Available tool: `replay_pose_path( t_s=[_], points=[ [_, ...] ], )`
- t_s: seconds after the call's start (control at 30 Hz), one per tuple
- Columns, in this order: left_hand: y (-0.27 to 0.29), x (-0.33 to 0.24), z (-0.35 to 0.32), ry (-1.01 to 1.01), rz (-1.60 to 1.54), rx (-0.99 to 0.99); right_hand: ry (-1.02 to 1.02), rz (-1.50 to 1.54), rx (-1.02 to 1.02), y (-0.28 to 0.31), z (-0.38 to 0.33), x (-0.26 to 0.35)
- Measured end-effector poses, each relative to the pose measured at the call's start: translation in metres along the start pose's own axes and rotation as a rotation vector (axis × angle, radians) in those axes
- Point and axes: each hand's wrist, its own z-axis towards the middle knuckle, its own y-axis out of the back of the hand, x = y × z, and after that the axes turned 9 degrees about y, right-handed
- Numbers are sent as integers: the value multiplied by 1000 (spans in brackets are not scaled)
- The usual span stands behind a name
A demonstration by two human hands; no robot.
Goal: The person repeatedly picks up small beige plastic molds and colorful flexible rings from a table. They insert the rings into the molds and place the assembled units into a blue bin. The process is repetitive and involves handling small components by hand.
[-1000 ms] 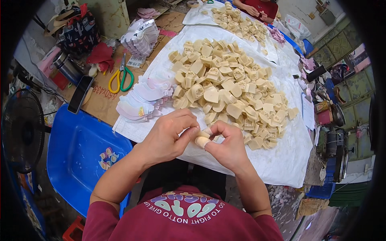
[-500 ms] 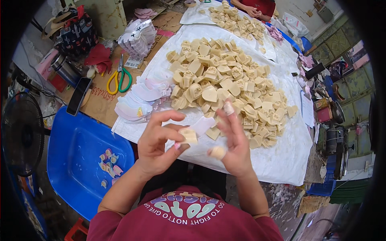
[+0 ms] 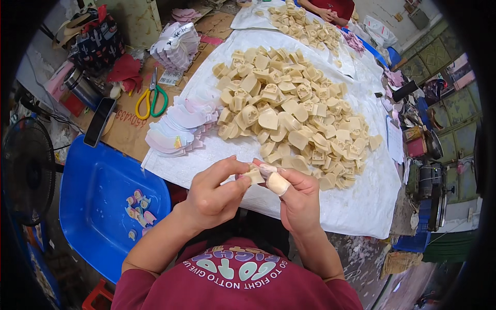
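Above the near edge of the white sheet, my left hand (image 3: 213,195) pinches a small cream moulded piece (image 3: 254,176) between thumb and fingers. My right hand (image 3: 298,202) meets it from the other side, its taped thumb and forefinger closed on the piece's right end. Much of the piece is hidden by the fingertips. A large heap of similar cream pieces (image 3: 281,98) lies beyond my hands. To the left of the heap, thin pale pink and white cut pieces (image 3: 181,124) lie fanned out in an overlapping stack.
A blue basin (image 3: 85,206) at the left holds several small coloured pieces (image 3: 138,211). Scissors (image 3: 150,98) with yellow and green handles, a phone (image 3: 100,122) and a bundled pale stack (image 3: 175,46) lie on cardboard. A co-worker's hands (image 3: 326,14) rest beyond a second heap (image 3: 305,28).
My right hand has come in from its raised, open position and closed on the cream piece. The pale flat piece seen between my hands is now hidden from view.
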Motion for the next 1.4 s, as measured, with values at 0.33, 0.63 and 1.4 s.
replay_pose_path(
  t_s=[0.33,0.63,1.4],
  points=[
    [-20,6,0,233,-91,-96,224,-370,23,-2,6,-19],
    [-21,14,-1,541,-458,-16,138,-341,303,22,29,-13],
    [-34,9,4,959,-957,-21,663,-763,-2,18,35,-23]
  ],
)
